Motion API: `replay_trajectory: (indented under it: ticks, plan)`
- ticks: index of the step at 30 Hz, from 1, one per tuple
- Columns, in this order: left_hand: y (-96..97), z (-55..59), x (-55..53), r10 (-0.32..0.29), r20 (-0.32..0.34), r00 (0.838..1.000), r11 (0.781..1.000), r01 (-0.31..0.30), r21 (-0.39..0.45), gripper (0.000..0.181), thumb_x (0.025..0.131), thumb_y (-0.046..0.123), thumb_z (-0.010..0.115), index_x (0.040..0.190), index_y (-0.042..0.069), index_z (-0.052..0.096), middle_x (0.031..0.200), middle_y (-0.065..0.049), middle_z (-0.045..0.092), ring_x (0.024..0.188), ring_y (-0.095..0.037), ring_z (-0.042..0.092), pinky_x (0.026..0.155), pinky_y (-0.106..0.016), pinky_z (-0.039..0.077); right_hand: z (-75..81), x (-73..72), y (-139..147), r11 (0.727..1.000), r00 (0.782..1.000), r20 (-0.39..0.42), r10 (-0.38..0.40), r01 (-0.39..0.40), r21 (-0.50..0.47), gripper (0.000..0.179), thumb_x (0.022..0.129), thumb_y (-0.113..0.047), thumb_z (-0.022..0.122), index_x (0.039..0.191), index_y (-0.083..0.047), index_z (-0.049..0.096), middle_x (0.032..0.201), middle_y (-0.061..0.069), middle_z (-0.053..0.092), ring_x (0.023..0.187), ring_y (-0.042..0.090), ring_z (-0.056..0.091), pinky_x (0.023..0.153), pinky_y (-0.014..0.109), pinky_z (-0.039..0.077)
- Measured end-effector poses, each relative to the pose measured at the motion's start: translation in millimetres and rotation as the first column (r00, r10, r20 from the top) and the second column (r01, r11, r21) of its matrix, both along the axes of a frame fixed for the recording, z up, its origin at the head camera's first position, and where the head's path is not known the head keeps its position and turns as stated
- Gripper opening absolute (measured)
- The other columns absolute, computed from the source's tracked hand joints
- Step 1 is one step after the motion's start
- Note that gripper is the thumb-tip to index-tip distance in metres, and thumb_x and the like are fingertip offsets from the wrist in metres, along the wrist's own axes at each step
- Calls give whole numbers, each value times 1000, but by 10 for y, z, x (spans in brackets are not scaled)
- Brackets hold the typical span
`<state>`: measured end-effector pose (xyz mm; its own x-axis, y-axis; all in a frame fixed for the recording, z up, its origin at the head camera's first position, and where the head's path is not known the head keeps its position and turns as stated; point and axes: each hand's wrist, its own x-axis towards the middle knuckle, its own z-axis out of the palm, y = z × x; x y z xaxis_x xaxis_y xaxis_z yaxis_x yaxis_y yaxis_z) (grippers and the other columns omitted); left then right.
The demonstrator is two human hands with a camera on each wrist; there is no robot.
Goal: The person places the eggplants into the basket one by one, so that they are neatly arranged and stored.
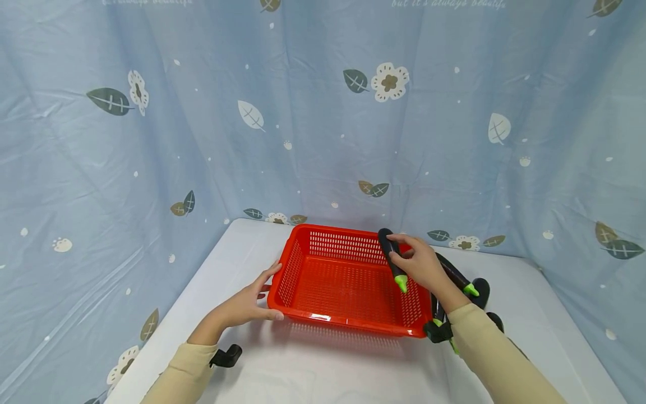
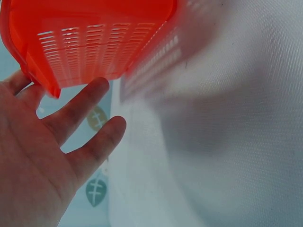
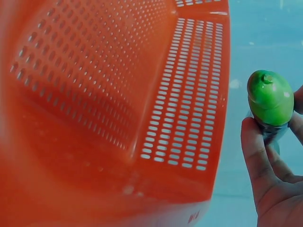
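Observation:
A red plastic basket [image 1: 348, 286] with slotted walls stands on the white table in the head view, its inside bare. Against its left rim rests my left hand [image 1: 252, 300], fingers mostly straight and spread, the thumb near the front corner. From below, the left wrist view shows two extended fingers [image 2: 90, 142] apart from the basket wall. My right hand [image 1: 421, 266] pinches a dark eggplant [image 1: 390, 253] above the basket's right end. The eggplant's green stem end [image 3: 271, 97] faces the right wrist camera; its dark body is largely hidden there.
More eggplants [image 1: 454, 273] lie on the table right of the basket, partly covered by my right arm. A white cloth [image 1: 323, 370] covers the table. Behind hangs a blue curtain [image 1: 323, 140] printed with leaves and flowers.

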<state>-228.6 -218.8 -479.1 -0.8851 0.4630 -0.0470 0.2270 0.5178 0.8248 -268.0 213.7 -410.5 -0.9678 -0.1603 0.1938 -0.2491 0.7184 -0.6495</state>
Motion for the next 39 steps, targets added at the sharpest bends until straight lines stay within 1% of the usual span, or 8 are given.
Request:
replay_trajectory:
  ticks: [7, 10, 14, 19, 23, 26, 31, 39]
  plan:
    - [3, -6, -2, 16, 10, 1000, 1000, -16, -9, 114, 77, 45, 87, 164, 28, 14, 167, -9, 23, 135, -33, 48, 106, -51, 47, 0, -57, -82, 1000, 1000, 10, 16, -16, -21, 45, 99, -26, 68, 143, -20, 60, 133, 18, 56, 95, 30, 65, 72, 37, 58]
    - [7, -4, -3, 19, 11, 1000, 1000, -19, -12, 115, 77, 46, 87, 164, 29, 14, 167, -8, 22, 135, -33, 47, 107, -51, 47, 6, -82, -136, 999, 1000, 22, 15, -14, -32, 44, 98, -25, 68, 141, -19, 61, 128, 18, 57, 94, 28, 65, 73, 36, 60]
    - [9, 4, 3, 15, 10, 1000, 1000, -14, -14, 114, 77, 45, 87, 164, 27, 14, 166, -10, 23, 136, -34, 47, 107, -52, 47, -5, -110, -198, 999, 999, 27, 23, -22, -47, 43, 97, -23, 69, 140, -17, 62, 124, 19, 58, 94, 29, 67, 74, 39, 61]
    - [9, 16, 13, 2, 2, 1000, 1000, -2, -3, 114, 78, 42, 86, 164, 25, 14, 166, -14, 23, 135, -37, 47, 106, -56, 46, -53, -149, -246, 998, 998, 51, 38, -35, -52, 43, 97, -24, 69, 140, -21, 62, 135, 16, 58, 98, 28, 68, 75, 39, 61]
    - [15, 14, 15, 5, 6, 1000, 1000, -5, -7, 114, 78, 43, 86, 164, 25, 14, 167, -13, 21, 135, -37, 46, 106, -55, 46, -99, -186, -279, 997, 996, 71, 45, -41, -59, 43, 97, -24, 70, 140, -22, 62, 143, 14, 55, 98, 27, 67, 75, 37, 61]
    - [22, 15, 16, 13, 18, 1000, 1000, -13, -15, 115, 77, 45, 86, 164, 27, 14, 168, -11, 20, 136, -35, 46, 107, -53, 46, -118, -208, -308, 998, 996, 76, 42, -38, -54, 43, 97, -24, 70, 140, -22, 63, 143, 15, 54, 98, 27, 67, 75, 36, 61]
    - [17, 18, 13, 17, 19, 1000, 1000, -17, -20, 115, 77, 45, 86, 164, 26, 14, 166, -14, 23, 136, -37, 46, 105, -55, 48, -122, -232, -361, 998, 996, 84, 43, -40, -41, 43, 97, -24, 70, 139, -23, 63, 142, 17, 53, 98, 28, 65, 77, 37, 61]
    - [-3, 1, 1, 19, 16, 1000, 1000, -18, -22, 115, 77, 45, 87, 164, 28, 13, 165, -13, 26, 135, -36, 47, 104, -54, 48, -130, -277, -450, 996, 991, 113, 69, -63, -63, 42, 97, -23, 71, 138, -20, 64, 139, 16, 56, 97, 28, 64, 77, 36, 62]
